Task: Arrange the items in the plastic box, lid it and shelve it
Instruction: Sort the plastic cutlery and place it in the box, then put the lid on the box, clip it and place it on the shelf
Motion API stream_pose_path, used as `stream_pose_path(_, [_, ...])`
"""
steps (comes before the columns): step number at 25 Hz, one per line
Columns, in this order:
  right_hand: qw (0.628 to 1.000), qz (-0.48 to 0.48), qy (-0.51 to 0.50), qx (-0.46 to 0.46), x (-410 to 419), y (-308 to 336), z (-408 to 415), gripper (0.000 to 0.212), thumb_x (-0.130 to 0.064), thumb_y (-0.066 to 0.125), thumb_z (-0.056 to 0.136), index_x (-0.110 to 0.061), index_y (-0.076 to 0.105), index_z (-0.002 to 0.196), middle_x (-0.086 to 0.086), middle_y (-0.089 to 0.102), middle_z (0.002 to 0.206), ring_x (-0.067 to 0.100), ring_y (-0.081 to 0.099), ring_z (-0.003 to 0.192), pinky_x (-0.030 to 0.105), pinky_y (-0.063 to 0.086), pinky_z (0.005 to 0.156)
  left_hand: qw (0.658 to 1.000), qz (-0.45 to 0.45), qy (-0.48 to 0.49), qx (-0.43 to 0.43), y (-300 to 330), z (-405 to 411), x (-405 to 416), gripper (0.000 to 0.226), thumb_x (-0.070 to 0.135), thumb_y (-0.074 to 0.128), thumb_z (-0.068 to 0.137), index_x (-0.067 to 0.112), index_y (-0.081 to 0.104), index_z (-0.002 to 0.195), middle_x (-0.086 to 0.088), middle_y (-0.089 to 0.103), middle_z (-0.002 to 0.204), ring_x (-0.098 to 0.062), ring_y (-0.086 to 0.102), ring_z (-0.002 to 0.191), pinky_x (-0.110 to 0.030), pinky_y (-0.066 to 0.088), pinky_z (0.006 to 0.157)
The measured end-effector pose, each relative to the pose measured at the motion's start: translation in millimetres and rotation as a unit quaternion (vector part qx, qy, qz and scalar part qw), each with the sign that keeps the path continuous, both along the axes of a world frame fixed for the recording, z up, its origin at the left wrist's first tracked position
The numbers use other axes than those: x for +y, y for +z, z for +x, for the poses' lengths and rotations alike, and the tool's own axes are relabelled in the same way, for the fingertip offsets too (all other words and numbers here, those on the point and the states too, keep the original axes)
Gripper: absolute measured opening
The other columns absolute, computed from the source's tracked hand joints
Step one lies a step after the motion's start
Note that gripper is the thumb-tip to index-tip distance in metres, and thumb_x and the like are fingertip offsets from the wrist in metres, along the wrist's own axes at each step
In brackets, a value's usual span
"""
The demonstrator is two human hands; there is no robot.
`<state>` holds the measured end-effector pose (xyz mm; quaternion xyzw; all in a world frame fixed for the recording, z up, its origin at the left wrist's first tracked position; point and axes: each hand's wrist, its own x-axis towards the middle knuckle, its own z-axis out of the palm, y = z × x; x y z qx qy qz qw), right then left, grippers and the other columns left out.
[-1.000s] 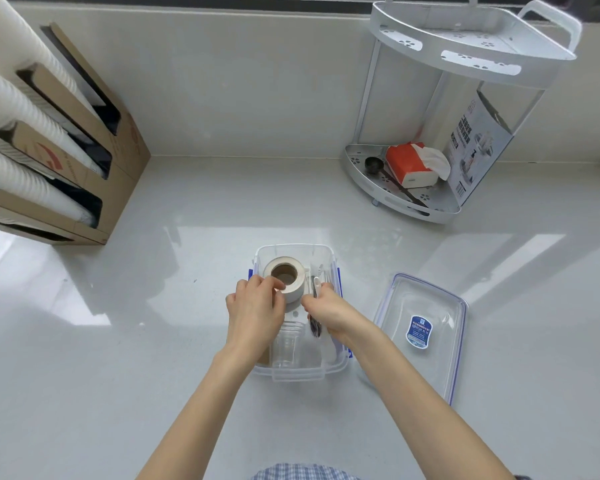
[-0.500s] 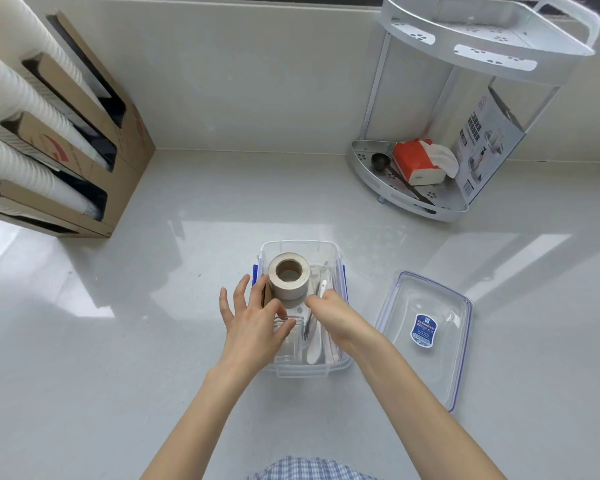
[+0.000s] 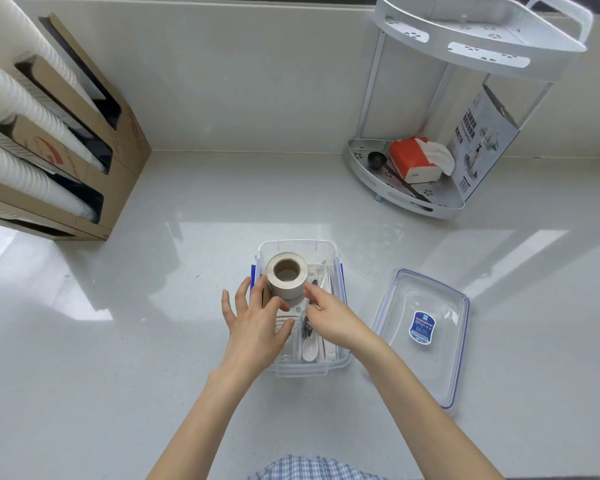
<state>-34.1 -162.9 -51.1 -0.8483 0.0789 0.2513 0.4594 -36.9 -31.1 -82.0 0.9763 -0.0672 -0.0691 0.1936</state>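
A clear plastic box [image 3: 297, 247] with blue side clips stands on the white counter in front of me. Inside its far half a roll of beige tape [image 3: 287, 278] stands upright. Clear plastic cups and white and dark plastic cutlery [image 3: 309, 348] lie in its near half. My left hand [image 3: 257, 327] hovers over the box's left side with fingers spread, thumb near the cups. My right hand [image 3: 329, 315] reaches in from the right, fingertips at the tape roll's near edge, holding nothing I can see. The clear lid [image 3: 426, 334], with a blue sticker, lies upside down to the right.
A white two-tier corner shelf [image 3: 406, 199] stands at the back right, holding a red tissue pack [image 3: 409, 157], a black scoop and a printed card. At the left, cardboard dispensers [image 3: 94, 147] hold stacks of white cups.
Both hands have let go of the tape roll, which now stands free in the box. My left hand opened and drew back; my right hand came off the cutlery.
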Motion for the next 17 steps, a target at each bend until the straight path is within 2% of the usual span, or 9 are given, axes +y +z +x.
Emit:
stream_pose_path(4, [0.994,0.046,-0.082,-0.055,-20.5,5.7,0.4,0.045,-0.015,0.038,0.095,-0.016,0.037,0.141,0.007,0.047,0.143,0.019,0.044,0.131,0.030,0.033,0.110,0.996,-0.063,0.018,-0.059,8.0,1.6,-10.4,0.030,0.029,0.052,0.085,0.014,0.055,0.111,-0.008,0.032,0.145,-0.027,0.012,0.141,-0.047,-0.005,0.114])
stream_pose_path(6, [0.985,0.068,-0.136,-0.076,-34.7,9.2,-1.8,0.041,-0.016,0.039,0.096,-0.017,0.042,0.137,0.006,0.053,0.137,0.017,0.050,0.123,0.025,0.035,0.102,0.991,-0.097,0.017,-0.088,14.9,2.6,-20.3,0.030,0.027,0.050,0.085,0.013,0.058,0.110,-0.010,0.041,0.139,-0.029,0.022,0.138,-0.045,0.005,0.114])
stream_pose_path(8, [0.976,0.074,-0.185,-0.090,-51.2,11.9,-8.6,0.038,-0.016,0.038,0.096,-0.018,0.045,0.134,0.004,0.056,0.133,0.016,0.052,0.116,0.022,0.035,0.095,0.986,-0.130,-0.003,-0.106,21.9,1.9,-32.7,0.036,0.027,0.043,0.081,0.010,0.059,0.109,-0.012,0.049,0.131,-0.031,0.034,0.130,-0.037,0.020,0.105])
stream_pose_path(12, [0.962,0.059,-0.257,-0.076,-87.6,3.9,-29.6,0.036,-0.017,0.037,0.096,-0.019,0.047,0.131,0.006,0.057,0.129,0.015,0.052,0.103,0.024,0.035,0.085,0.973,-0.217,-0.059,-0.061,28.7,-5.7,-63.4,0.031,0.013,0.044,0.089,0.007,0.050,0.119,-0.010,0.051,0.127,-0.024,0.044,0.121,-0.016,0.027,0.095])
stream_pose_path(15, [0.952,0.034,-0.301,-0.052,-118.7,-5.4,-46.0,0.037,-0.017,0.037,0.096,-0.017,0.046,0.132,0.005,0.058,0.117,0.015,0.050,0.092,0.025,0.035,0.080,0.967,-0.240,-0.079,-0.032,26.5,-16.1,-93.1,0.035,0.012,0.041,0.091,0.008,0.043,0.126,-0.008,0.050,0.131,-0.020,0.044,0.123,-0.018,0.028,0.097])
stream_pose_path(17, [0.948,0.008,-0.317,-0.040,-139.4,-10.5,-54.9,0.038,-0.014,0.037,0.095,-0.013,0.046,0.132,0.007,0.057,0.112,0.019,0.051,0.094,0.024,0.035,0.081,0.968,-0.231,-0.099,-0.023,20.7,-23.7,-112.0,0.040,0.014,0.039,0.092,0.009,0.037,0.131,-0.007,0.046,0.136,-0.019,0.042,0.127,-0.016,0.026,0.097])
